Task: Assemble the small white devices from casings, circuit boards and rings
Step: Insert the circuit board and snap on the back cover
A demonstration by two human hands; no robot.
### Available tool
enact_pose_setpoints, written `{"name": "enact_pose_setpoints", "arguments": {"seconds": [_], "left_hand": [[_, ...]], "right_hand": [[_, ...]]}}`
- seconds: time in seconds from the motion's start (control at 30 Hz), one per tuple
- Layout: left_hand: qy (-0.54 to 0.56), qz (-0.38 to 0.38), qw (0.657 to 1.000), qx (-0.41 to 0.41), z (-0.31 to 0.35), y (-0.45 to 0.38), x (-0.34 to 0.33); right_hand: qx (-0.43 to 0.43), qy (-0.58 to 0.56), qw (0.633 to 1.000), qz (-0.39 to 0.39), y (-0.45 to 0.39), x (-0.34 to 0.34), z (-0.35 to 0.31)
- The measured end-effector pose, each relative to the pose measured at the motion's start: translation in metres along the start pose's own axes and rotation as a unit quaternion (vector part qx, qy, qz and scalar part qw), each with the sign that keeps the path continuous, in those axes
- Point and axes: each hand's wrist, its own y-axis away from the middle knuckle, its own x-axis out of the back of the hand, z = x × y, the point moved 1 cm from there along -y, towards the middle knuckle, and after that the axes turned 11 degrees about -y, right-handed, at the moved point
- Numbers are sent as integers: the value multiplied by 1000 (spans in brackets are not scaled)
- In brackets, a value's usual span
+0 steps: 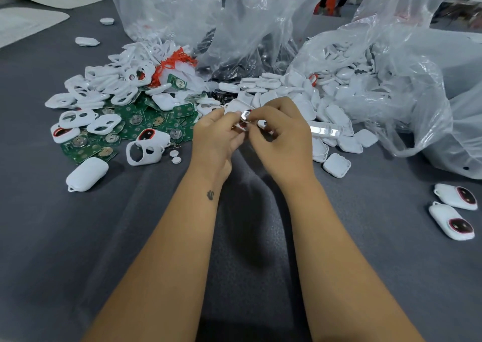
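Observation:
My left hand and my right hand meet at the table's middle, both pinching a small white device with a shiny round part and a red edge. Fingers hide most of it. A heap of green circuit boards lies to the left, with white front casings with cut-outs on and behind it. White back casings are piled behind and right of my hands. Two assembled devices with dark red-rimmed windows lie at the far right.
Clear plastic bags stand behind the piles, one at the right spilling casings. A closed white device lies front left. Orange-red cords sit in the far pile. The grey cloth table stretches toward me.

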Motion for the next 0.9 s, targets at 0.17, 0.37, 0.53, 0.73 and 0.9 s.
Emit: {"name": "enact_pose_setpoints", "arguments": {"seconds": [0.17, 0.37, 0.53, 0.73, 0.9], "left_hand": [[-4, -2, 1000, 4, -3, -2, 0], [11, 1, 1000, 2, -4, -1, -1], [16, -16, 1000, 7, -2, -2, -1], [9, -27, 1000, -1, -3, -1, -1], [4, -42, 999, -7, -4, -2, -1]], "right_hand": [[-14, 45, 999, -18, 2, 0, -1], [-86, 0, 996, 16, 0, -4, 1], [-133, -57, 989, 35, -2, -8, 0], [-159, -95, 982, 38, -3, -7, 1], [-143, -50, 988, 43, -3, -6, 2]]}}
